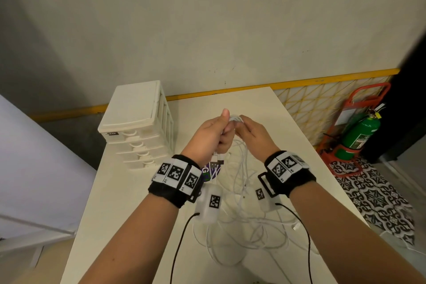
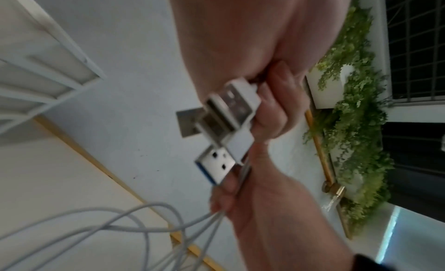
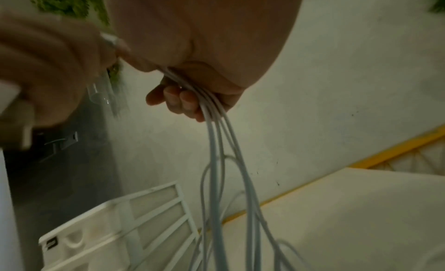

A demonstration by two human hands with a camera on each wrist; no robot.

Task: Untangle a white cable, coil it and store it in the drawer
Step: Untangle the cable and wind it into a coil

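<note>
Above the table (image 1: pixel 119 203), the left hand (image 1: pixel 211 136) clutched the plugs (image 2: pixel 226 123) while the right hand (image 1: pixel 253 136) pinched the cable (image 3: pixel 214 142) strands, probably to tease them apart.

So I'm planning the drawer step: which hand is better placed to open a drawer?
Probably the left hand: the drawer unit stands on its side. It grips USB plugs, though; the right hand holds the cable strands.
</note>
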